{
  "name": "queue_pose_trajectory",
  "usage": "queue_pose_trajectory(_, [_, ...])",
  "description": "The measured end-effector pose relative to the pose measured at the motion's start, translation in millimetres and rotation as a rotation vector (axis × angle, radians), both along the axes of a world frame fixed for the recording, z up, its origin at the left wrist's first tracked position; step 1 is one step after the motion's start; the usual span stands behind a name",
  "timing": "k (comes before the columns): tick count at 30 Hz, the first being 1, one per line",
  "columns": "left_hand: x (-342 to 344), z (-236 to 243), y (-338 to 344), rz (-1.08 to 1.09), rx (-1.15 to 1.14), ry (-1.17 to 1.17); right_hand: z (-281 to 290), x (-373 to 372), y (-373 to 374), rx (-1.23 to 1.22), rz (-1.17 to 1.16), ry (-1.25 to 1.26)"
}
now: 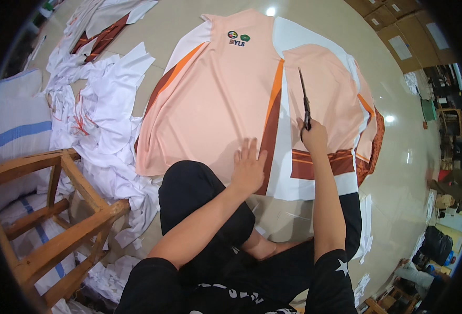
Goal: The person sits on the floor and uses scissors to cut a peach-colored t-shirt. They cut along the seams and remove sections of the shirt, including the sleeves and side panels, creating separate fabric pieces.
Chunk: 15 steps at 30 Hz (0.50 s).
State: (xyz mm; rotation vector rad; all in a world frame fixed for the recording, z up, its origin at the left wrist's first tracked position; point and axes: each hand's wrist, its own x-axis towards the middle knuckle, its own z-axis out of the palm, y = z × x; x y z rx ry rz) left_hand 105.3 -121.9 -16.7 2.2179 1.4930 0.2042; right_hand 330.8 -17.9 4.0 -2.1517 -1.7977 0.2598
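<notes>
Pale peach fabric pieces (189,125), printed with small emblems, orange and brown stripes and white margins, lie spread on the tiled floor in front of me. My left hand (248,166) rests palm down on the lower middle of the larger piece, fingers apart, beside a brown and orange stripe (270,136). My right hand (315,137) grips black-handled scissors (303,91) over the right-hand piece, their long blades pointing away from me. Whether the blades touch the fabric I cannot tell. My bent legs (186,193) are at the near edge of the fabric.
White fabric scraps (110,99) lie heaped at the left, beside wrapped bales (16,104) and a wooden stool frame (74,235). Cardboard boxes (393,39) line the top right. Assorted clutter, including a black bag (435,246), runs along the right side of the tiled floor (398,167).
</notes>
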Motion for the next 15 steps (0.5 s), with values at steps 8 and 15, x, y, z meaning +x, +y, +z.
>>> queue_pose_trajectory(8, [-9.1, 20.2, -61.4, -0.258, -0.169, 0.346, -14.8, 15.9, -170.8, -0.151, 0.008, -0.196])
queue_pose_trajectory(15, [-31.3, 56.5, -42.6, -0.416, -0.423, 0.233, 24.9, -36.1, -281.0, -0.422, 0.156, 0.061])
